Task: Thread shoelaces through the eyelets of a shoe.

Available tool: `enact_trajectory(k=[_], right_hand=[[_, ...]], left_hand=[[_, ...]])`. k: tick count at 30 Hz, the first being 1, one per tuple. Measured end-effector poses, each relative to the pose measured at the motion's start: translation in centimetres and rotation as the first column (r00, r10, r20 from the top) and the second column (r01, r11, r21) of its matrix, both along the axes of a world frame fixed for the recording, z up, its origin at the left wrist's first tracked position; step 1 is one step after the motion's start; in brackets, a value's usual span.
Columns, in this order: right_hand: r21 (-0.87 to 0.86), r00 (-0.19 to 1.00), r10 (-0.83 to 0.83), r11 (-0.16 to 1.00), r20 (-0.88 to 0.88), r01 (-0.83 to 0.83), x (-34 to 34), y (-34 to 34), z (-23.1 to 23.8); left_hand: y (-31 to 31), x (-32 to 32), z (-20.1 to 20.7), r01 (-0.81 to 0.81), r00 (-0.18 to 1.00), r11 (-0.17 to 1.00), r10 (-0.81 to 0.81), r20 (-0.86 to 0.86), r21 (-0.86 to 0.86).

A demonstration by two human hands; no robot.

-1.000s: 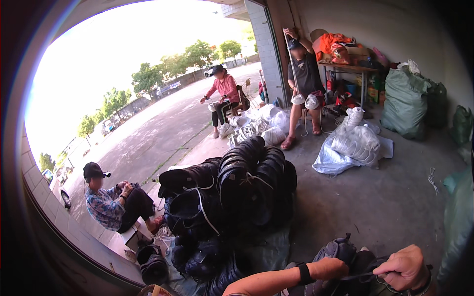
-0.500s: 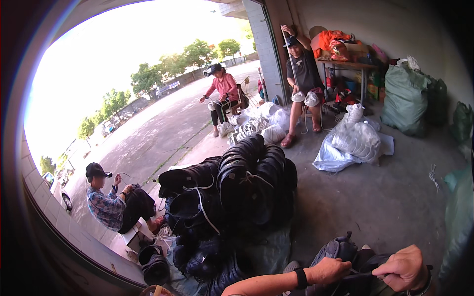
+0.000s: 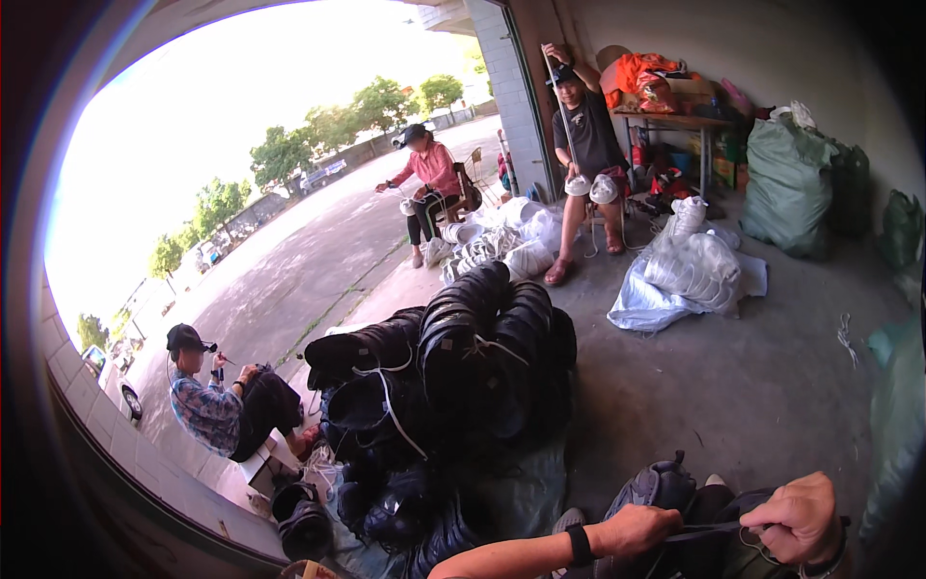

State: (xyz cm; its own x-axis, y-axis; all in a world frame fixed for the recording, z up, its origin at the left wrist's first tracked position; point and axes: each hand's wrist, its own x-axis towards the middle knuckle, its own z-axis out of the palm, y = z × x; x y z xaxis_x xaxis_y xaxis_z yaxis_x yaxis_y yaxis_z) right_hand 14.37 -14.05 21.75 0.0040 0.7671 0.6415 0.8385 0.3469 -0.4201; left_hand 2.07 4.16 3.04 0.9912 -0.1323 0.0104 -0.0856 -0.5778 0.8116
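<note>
At the lower edge my left hand (image 3: 632, 529) and my right hand (image 3: 799, 518) both grip a dark flat strap (image 3: 709, 528) stretched between them. A black band sits on my left wrist. Under the hands lies a dark grey and black piece (image 3: 661, 487), partly hidden by my arms. Just left of my hands stands a big heap of black round pots tied with white cord (image 3: 453, 372).
A person in a cap (image 3: 217, 400) sits low at the left by the wall. A person in pink (image 3: 429, 188) sits at the doorway; another in dark grey (image 3: 584, 135) sits by a table. White bagged bundles (image 3: 690, 270) and green sacks (image 3: 791, 183) stand on the concrete floor.
My left hand has slid right along the strap toward my right hand, and my right hand has dropped slightly lower. The seated people have barely moved.
</note>
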Motion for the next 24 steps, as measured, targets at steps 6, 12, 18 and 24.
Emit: enact_trajectory(k=[6, 12, 18, 24], right_hand=[[0.000, 1.000, -0.018, 1.000, -0.003, 0.018, 0.4, -0.2, 0.0], [0.016, 0.999, -0.027, 1.000, 0.026, 0.027, 0.3, -0.2, 0.1], [0.032, 0.998, -0.044, 0.999, 0.037, 0.043, 0.3, -0.2, 0.3], [0.026, 0.998, -0.046, 0.999, 0.031, 0.045, 0.2, -0.1, 0.3]], left_hand=[[0.4, -0.4, 0.2, 0.036, 0.998, 0.987, -0.043, 0.040, 0.159], [0.6, -0.4, 0.0, 0.029, 0.994, 0.983, -0.047, 0.099, 0.179], [1.1, -0.5, 0.0, 0.056, 0.995, 0.992, -0.065, 0.077, 0.116], [1.2, -0.2, -0.1, -0.011, 0.998, 0.984, 0.022, 0.059, -0.180]])
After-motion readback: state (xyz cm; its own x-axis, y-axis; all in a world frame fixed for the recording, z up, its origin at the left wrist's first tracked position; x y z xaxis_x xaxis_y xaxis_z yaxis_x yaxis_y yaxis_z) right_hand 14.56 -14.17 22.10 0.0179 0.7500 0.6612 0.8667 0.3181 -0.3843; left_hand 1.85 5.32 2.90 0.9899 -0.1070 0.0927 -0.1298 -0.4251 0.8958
